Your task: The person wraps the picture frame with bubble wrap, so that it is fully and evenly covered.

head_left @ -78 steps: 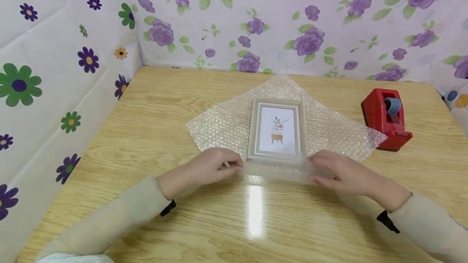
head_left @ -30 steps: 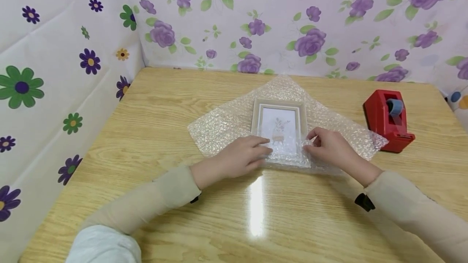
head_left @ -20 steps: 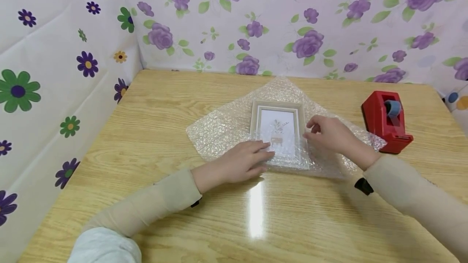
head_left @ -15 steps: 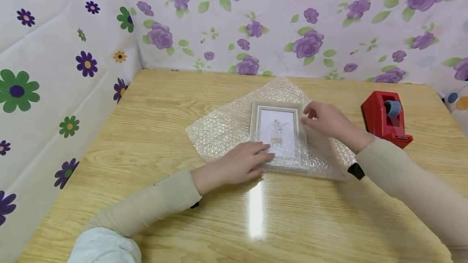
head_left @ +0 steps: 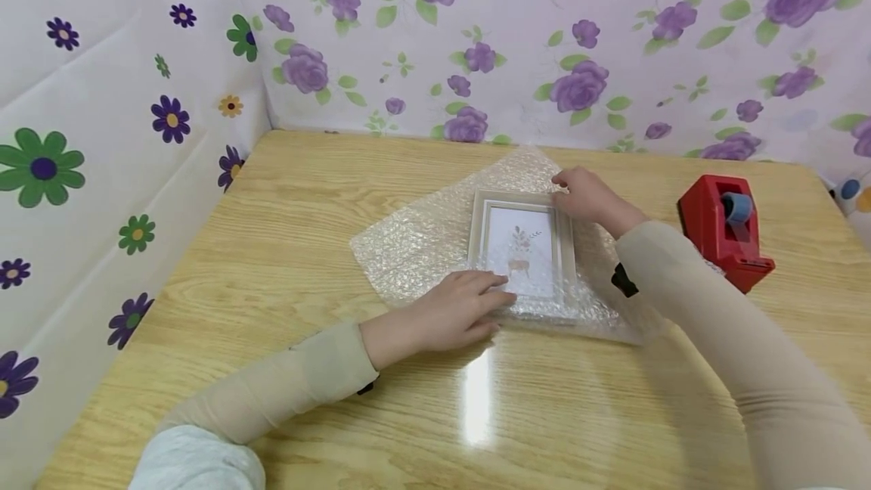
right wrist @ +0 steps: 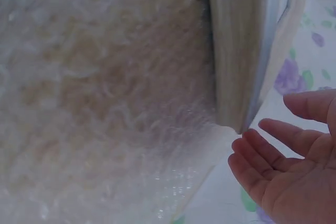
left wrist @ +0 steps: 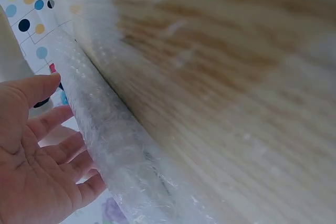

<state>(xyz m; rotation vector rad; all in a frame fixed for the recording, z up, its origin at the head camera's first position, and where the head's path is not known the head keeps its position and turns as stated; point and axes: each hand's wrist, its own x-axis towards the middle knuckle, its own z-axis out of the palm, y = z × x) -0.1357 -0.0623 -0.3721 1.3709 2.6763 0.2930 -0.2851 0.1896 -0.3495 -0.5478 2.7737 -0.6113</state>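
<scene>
A picture frame with a potted-plant print lies on a sheet of bubble wrap. The near part of the sheet is folded over the frame's lower portion. My left hand rests with fingers spread on that fold, at the frame's lower left. In the left wrist view, its fingers lie against the wrapped edge. My right hand is at the frame's upper right corner. The right wrist view shows its loosely bent fingers beside the corner of the frame, with nothing gripped between thumb and fingers.
A red tape dispenser with a blue roll stands on the wooden table at the right, just beyond my right forearm. Flowered cloth hangs behind the table, and more covers the left side.
The near flap of bubble wrap has gone over the frame's lower part, and my left hand has come to rest on it. My right hand has moved up the frame's right side to its far corner.
</scene>
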